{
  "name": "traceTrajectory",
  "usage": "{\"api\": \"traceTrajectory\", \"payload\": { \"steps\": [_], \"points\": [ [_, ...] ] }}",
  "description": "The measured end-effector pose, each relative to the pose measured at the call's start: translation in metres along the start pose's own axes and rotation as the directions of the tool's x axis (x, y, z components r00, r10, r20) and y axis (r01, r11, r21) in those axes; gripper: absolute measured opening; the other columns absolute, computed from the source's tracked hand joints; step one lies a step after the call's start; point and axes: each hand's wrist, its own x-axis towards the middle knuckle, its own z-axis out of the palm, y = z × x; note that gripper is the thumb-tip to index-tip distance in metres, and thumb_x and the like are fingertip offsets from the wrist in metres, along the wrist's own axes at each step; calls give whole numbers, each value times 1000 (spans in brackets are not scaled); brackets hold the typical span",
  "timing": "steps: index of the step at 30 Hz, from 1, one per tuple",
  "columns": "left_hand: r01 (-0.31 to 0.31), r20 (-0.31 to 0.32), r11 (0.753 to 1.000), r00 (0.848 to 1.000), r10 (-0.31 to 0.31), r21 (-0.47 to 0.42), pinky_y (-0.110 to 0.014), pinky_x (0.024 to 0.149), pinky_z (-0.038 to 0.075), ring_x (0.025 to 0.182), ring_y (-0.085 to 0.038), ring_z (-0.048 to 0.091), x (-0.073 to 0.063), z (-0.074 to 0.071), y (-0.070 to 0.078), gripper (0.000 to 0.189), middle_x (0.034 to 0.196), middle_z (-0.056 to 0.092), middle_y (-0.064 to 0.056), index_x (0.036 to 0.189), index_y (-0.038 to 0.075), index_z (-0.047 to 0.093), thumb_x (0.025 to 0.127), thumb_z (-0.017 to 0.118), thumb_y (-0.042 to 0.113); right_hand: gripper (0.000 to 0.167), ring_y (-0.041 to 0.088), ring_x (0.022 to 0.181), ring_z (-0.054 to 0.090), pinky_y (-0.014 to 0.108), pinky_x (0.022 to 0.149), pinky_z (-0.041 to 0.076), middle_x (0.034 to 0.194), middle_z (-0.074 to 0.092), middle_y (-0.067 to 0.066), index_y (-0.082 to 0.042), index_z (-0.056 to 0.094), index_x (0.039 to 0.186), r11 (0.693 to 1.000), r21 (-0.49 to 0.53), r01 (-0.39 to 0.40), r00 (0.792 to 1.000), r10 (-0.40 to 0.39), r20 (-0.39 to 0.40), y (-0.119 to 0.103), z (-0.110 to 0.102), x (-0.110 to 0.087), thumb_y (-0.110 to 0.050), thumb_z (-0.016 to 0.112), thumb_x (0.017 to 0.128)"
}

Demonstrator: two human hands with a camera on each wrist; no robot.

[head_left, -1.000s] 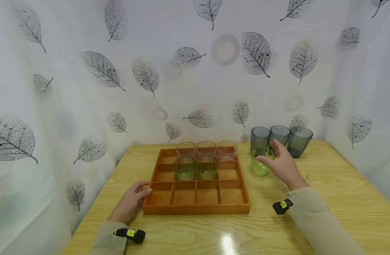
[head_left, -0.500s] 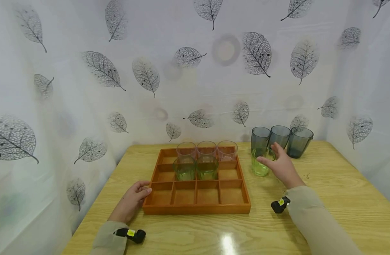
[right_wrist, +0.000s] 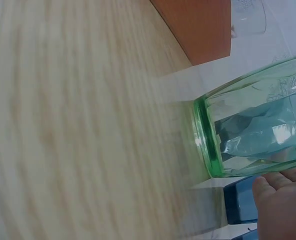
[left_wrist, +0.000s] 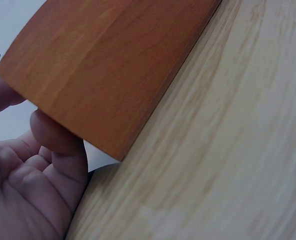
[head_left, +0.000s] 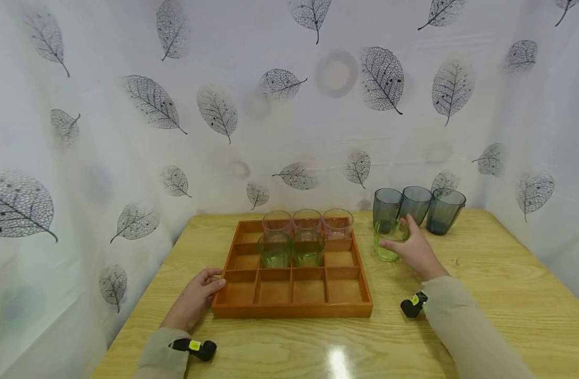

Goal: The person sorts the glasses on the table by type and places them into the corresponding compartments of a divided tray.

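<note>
A light green glass [head_left: 383, 252] stands on the table right of the compartmented wooden tray [head_left: 293, 311]. My right hand [head_left: 418, 253] grips that glass, thumb at its near side and fingers round the far right; in the right wrist view the green glass [right_wrist: 253, 122] lies between thumb and fingers [right_wrist: 283, 195], its base close to the tabletop. At the tray's left side, my left hand [head_left: 195, 295] rests with thumb and fingers touching the outer wall. In the left wrist view its fingers [left_wrist: 63, 135] meet the tray's corner, partly hidden behind the wooden wall [left_wrist: 103, 75].
Three smoky grey-blue glasses [head_left: 441, 216] stand behind the green one. Three clear pinkish glasses [head_left: 337, 225] fill part of the tray's back row, and two green glasses [head_left: 308, 252] stand in its middle row. A leaf-patterned curtain [head_left: 289, 131] hangs behind the table.
My right hand has moved slightly left and closed in round the green glass, thumb and fingers coming nearer together. The left hand and the tray have stayed put.
</note>
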Motion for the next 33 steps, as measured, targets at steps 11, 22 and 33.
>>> {"api": "traceTrajectory", "payload": {
  "steps": [11, 22, 33],
  "points": [
    [-9, 8, 1000, 1000, 9, -1, -27, 74, 46, 91, -18, 51, 1, 0, -1, 48, 107, 55, -8, 142, -2, 42, 103, 61, 19, 117, 48, 148, 13, 69, 110, 20, 166, 11, 20, -12, -8, 162, 999, 33, 2, 1000, -2, 10, 10, 0, 2, -51, 75, 89],
    [12, 1, 1000, 1000, -12, 3, -28, 77, 47, 94, -19, 53, 2, 1, -3, 47, 109, 56, -9, 142, -1, 43, 103, 61, 18, 108, 42, 145, 29, 63, 112, 26, 161, 30, 19, -8, 5, 163, 998, 61, 29, 999, -31, 34, 17, -2, 0, -50, 74, 90],
    [-6, 1, 1000, 1000, 6, 23, -27, 78, 48, 94, -19, 53, 0, 0, 0, 47, 109, 56, -10, 142, -2, 42, 104, 59, 18, 100, 39, 142, 35, 59, 111, 31, 156, 38, 18, -5, 16, 161, 992, 115, 50, 995, -59, 80, 8, -2, -9, -49, 73, 91]
  ]
}}
